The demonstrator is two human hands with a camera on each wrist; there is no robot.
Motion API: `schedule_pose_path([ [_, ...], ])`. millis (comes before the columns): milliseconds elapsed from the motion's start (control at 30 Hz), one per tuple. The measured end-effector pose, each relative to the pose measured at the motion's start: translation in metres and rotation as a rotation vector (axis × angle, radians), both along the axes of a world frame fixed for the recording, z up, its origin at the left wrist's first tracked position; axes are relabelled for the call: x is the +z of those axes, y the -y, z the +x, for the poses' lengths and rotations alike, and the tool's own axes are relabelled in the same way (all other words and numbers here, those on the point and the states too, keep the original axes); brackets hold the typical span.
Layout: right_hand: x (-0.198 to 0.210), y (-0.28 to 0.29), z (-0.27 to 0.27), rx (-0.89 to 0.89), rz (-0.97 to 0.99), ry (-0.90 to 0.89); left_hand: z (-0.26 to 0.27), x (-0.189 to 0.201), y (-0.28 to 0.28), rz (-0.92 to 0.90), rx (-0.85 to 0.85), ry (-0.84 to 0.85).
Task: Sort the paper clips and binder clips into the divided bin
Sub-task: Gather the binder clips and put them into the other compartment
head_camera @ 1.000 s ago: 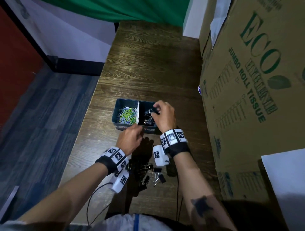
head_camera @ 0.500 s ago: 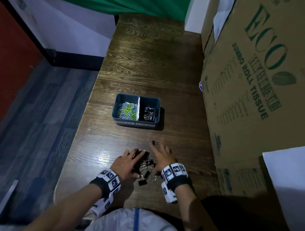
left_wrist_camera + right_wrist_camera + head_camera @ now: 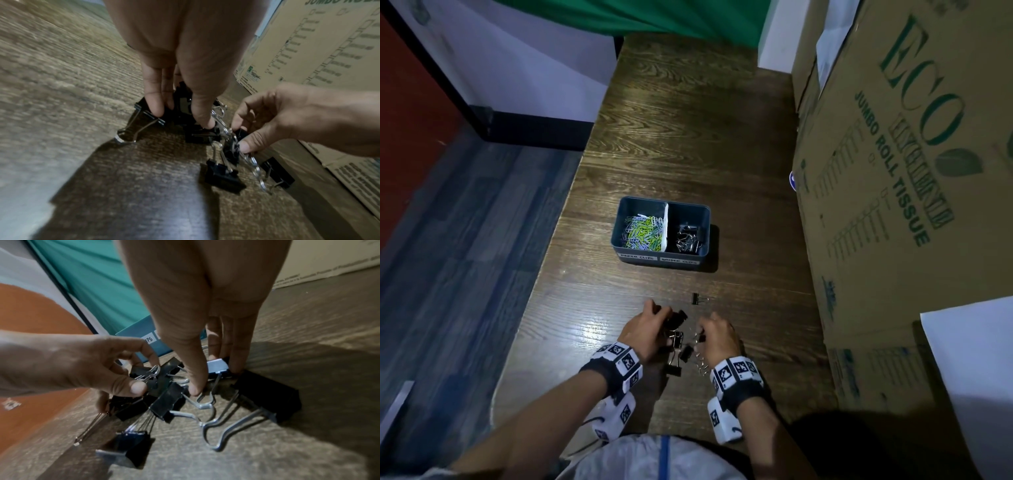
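Observation:
A blue divided bin stands mid-table, with coloured paper clips in its left compartment and black binder clips in its right. A pile of black binder clips lies near the table's front edge, and one lone binder clip sits just beyond it. My left hand pinches binder clips at the pile's left side between thumb and fingers. At the pile's right side, my right hand pinches a binder clip that rests on the table.
A tall cardboard box walls the table's right side, close to my right hand. The table's left edge drops to a blue-grey floor. Bare wood stretches behind the bin. The bin's labelled front wall shows behind the pile.
Both hands came back from the bin to the pile near the table's front edge. Half a second ago their fingers lay spread over the clips; now they are curled and pinching clips.

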State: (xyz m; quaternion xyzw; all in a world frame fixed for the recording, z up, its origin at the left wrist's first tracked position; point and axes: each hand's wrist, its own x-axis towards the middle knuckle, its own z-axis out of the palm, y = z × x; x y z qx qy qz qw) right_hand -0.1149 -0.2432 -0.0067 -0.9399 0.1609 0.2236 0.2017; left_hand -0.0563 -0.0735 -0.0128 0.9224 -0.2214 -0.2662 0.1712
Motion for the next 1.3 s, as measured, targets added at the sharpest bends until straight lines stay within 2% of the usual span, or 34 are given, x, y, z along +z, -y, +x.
schedule_pose_path([
  [233,0.004,0.002,0.001,-0.29,0.07,0.016,0.008,0.009,-0.001,-0.093,0.036,0.058],
  [400,0.007,0.01,0.002,-0.299,0.104,0.039,0.023,0.023,0.003,-0.171,0.01,0.111],
  [567,0.012,0.009,0.008,-0.355,0.141,0.088,0.027,0.017,0.008,0.173,-0.017,0.129],
  [800,0.062,0.016,0.064,-0.324,0.231,0.36,0.029,-0.012,0.014,0.262,-0.273,0.099],
  [933,0.101,0.022,0.109,-0.294,0.304,0.603,0.029,-0.013,0.016,0.204,-0.229,0.121],
  [1033,0.115,0.026,0.132,-0.278,0.349,0.683,0.025,-0.016,0.009,0.182,-0.185,0.097],
  [1100,0.111,0.027,0.134,-0.275,0.314,0.718,0.023,-0.016,0.004,0.115,-0.149,0.097],
  [1200,0.084,0.024,0.117,-0.302,0.211,0.636,0.021,-0.013,-0.002,0.024,-0.12,0.117],
  [1300,0.049,0.017,0.089,-0.289,0.144,0.413,0.019,-0.004,-0.003,-0.058,-0.106,0.152],
])
